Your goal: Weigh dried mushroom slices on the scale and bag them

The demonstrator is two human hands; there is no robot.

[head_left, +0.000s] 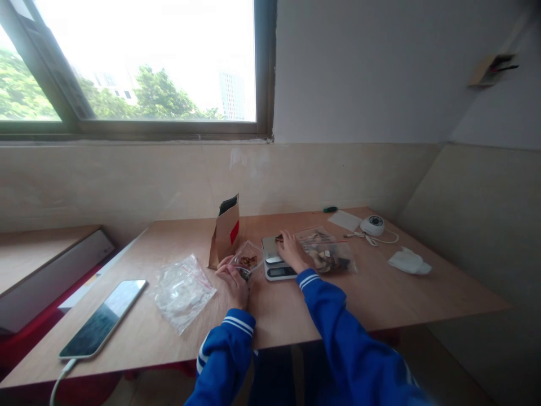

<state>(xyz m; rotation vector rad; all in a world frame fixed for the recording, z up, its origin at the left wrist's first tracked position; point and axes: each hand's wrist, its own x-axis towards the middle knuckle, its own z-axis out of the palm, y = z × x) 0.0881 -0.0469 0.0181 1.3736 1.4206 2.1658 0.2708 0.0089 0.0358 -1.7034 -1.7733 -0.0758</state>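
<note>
Wooden table (401, 293) beneath wide window (139, 62)

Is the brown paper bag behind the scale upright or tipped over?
Upright: the brown paper bag stands on its base on the table, its top open.

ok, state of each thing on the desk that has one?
small clear bag: open, held by left hand
kraft pouch: upright, top open
scale: display dark, right hand over its platform
large clear bag: lying flat, partly filled
phone: screen off, cable attached
</note>
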